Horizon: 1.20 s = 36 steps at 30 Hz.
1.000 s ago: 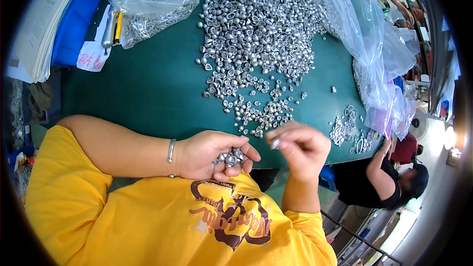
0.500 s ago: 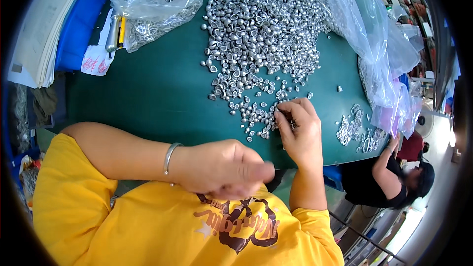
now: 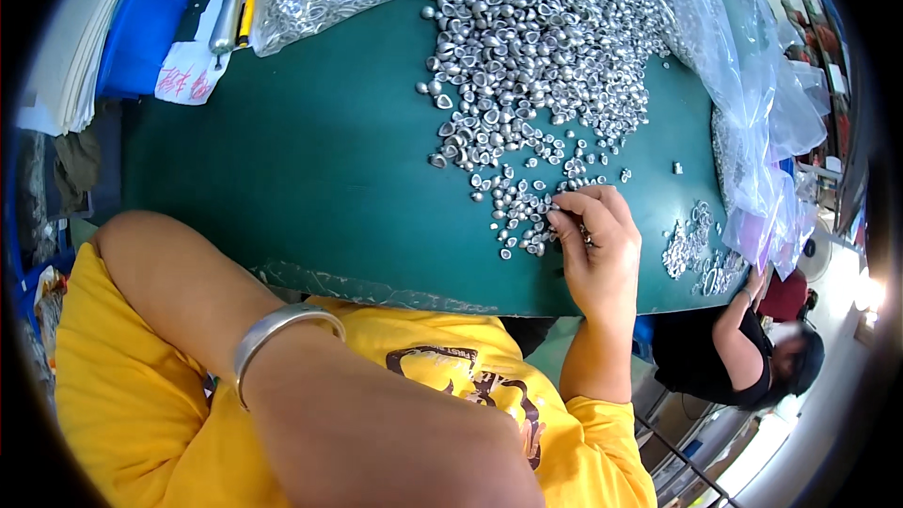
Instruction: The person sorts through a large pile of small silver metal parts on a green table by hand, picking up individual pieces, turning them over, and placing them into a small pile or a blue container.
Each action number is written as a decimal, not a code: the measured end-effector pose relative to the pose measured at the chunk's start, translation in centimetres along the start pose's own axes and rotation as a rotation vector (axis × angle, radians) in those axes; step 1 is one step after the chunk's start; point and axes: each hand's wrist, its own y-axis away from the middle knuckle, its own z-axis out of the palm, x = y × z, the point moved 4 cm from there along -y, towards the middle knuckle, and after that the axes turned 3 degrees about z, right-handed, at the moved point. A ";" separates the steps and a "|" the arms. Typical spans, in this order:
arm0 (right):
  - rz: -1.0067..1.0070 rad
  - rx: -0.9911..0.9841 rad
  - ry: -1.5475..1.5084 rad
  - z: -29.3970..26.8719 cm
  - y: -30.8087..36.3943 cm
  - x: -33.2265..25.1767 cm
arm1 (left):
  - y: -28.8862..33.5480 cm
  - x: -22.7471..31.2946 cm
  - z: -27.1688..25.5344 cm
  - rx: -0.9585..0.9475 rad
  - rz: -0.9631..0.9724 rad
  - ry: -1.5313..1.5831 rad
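Observation:
My right hand [image 3: 602, 249] rests at the near end of a loose spread of small silver metal pieces [image 3: 517, 212]. Its thumb and forefinger pinch together at one of these pieces, and more metal shows in the curl of the fingers. The pieces are shiny, cup-like and roughly teardrop-shaped, and run back into a large pile [image 3: 541, 47]. My left hand [image 3: 451, 456], beyond a silver bangle [image 3: 287, 325], is low in front of my yellow shirt, close and blurred. Its fingers are cut off by the lower edge.
Clear plastic bags [image 3: 743, 103] line the table's right side, near a smaller heap of metal parts [image 3: 691, 245]. Far left are a bag of metal links [image 3: 329, 9], a yellow pen-like tool [image 3: 247, 14] and a paper slip [image 3: 188, 75]. Another person [image 3: 734, 348] is at the right.
My left hand has swung down toward me, out from before my shirt's middle to the lower edge. The right hand keeps its pinch at the same pieces. The whole view has shifted slightly.

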 end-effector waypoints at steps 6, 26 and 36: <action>0.308 0.044 -0.751 -0.6 0.8 1.6 | 0.0 -0.1 0.2 0.014 -0.177 0.181; 0.150 0.180 -0.862 -0.4 1.4 1.3 | 3.4 -5.4 -7.3 0.812 -0.471 0.443; 0.074 0.205 -1.231 -0.1 1.8 2.9 | 3.9 -6.4 -8.8 0.874 -0.525 0.465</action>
